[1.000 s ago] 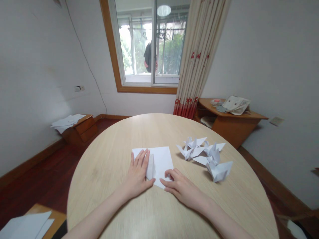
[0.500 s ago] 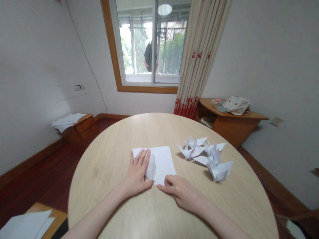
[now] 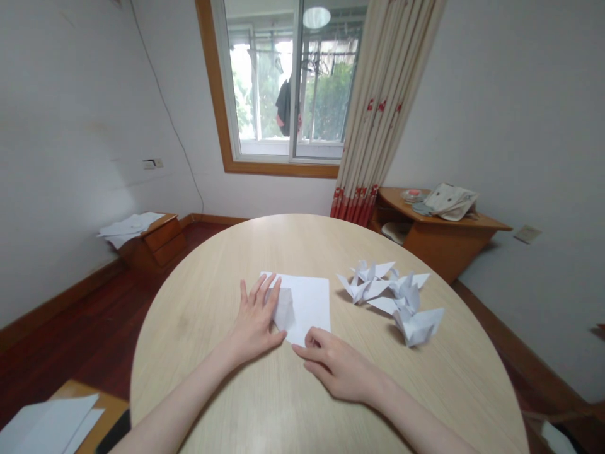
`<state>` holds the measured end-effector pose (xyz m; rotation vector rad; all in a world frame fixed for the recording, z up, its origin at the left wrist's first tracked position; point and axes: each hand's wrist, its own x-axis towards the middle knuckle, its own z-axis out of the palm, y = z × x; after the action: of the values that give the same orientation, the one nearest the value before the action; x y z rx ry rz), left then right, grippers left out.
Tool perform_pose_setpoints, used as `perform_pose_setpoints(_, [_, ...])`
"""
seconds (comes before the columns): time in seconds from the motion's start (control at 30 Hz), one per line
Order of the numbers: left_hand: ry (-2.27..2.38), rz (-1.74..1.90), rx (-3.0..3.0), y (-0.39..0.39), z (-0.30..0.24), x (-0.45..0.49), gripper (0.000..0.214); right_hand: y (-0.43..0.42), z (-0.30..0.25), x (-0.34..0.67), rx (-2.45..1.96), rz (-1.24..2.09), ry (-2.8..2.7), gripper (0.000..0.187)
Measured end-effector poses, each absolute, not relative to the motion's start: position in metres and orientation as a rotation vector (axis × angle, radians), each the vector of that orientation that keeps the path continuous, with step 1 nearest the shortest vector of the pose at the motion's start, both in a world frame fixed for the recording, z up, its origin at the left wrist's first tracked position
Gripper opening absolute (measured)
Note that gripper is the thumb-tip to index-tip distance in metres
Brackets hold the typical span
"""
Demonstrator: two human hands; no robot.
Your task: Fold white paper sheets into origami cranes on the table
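Observation:
A white sheet of paper (image 3: pixel 309 299) lies on the round wooden table (image 3: pixel 293 391), with its left part folded up into a flap. My left hand (image 3: pixel 253 321) lies flat on the sheet's left side, fingers spread, pressing beside the flap. My right hand (image 3: pixel 333 366) rests at the sheet's near corner with its fingers curled, the fingertips pinching or pressing the paper's edge. To the right of the sheet lie several folded white paper cranes (image 3: pixel 394 297).
A wooden corner shelf (image 3: pixel 449 233) with a bag and small items stands at the right wall. A low cabinet (image 3: pixel 151 236) topped with papers sits at the left. Loose white sheets (image 3: pixel 47 425) lie at the bottom left. A window and curtain (image 3: pixel 382 107) are behind.
The sheet has turned slightly and shifted right under my hands. My right hand slid left along the near edge toward the corner. My left hand stayed on the paper.

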<state>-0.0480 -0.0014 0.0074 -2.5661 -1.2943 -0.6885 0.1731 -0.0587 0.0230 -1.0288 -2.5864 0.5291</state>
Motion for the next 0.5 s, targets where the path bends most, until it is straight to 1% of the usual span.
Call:
perform_pose_setpoints(0.17, [-1.325, -0.721, -2.541, 0.001, 0.006, -0.049, 0.102, -0.059, 0.027, 0.175, -1.037, 0.632, -2.535, 0.024])
perform_pose_setpoints(0.37, [-1.334, -0.732, -2.539, 0.000, 0.006, -0.048, 0.104, -0.060, 0.033, 0.185, -1.170, 0.467, -2.671, 0.022])
perform_pose_setpoints(0.5, [-1.342, -0.746, -2.553, 0.001, 0.006, -0.049, 0.102, -0.062, 0.038, 0.192, -1.185, 0.509, -2.693, 0.021])
